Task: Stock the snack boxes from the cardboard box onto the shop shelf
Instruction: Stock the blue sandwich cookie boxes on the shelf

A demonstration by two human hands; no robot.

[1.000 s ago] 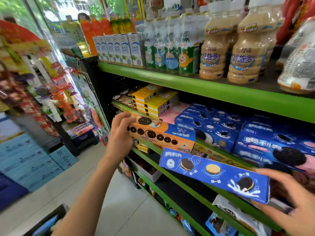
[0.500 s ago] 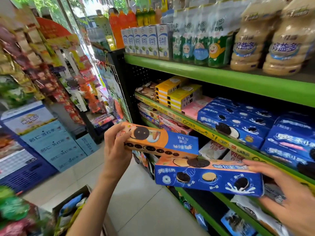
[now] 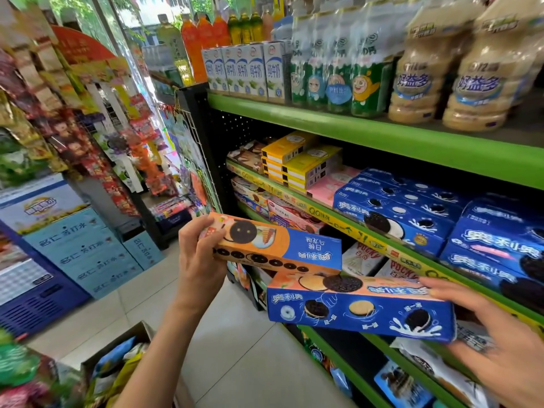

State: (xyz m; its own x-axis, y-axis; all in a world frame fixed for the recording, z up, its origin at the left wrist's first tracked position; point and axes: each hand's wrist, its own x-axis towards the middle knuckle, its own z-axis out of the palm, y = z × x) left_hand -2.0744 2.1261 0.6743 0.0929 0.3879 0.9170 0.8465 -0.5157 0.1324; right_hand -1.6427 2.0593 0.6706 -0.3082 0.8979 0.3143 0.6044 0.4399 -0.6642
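Two cookie boxes in hand, both off the shelf, out in front of its green front edge.

Left hand: wrapped round the left end of the orange-and-blue box, thumb on top, fingers underneath. Printed upside down, so probably needs flipping before it goes on display. Held by one end only, far end unsupported; could droop or twist out during a flip.

Right hand: holds the blue box at its right end, fingers spread along the top edge, palm under the end. Looser hold, more a prop than a clamp; likely the first to slip.

Boxes overlap, near corner of the blue one tucked under the orange one's right end. Touching or just apart: cannot tell. Risk of one knocking the other when either moves.

Middle shelf already packed with blue cookie cartons up to the front edge. Little visible gap, so pushing in could shove a carton off the edge.

Cardboard box on floor at bottom left, partly full; trip hazard on stepping back.
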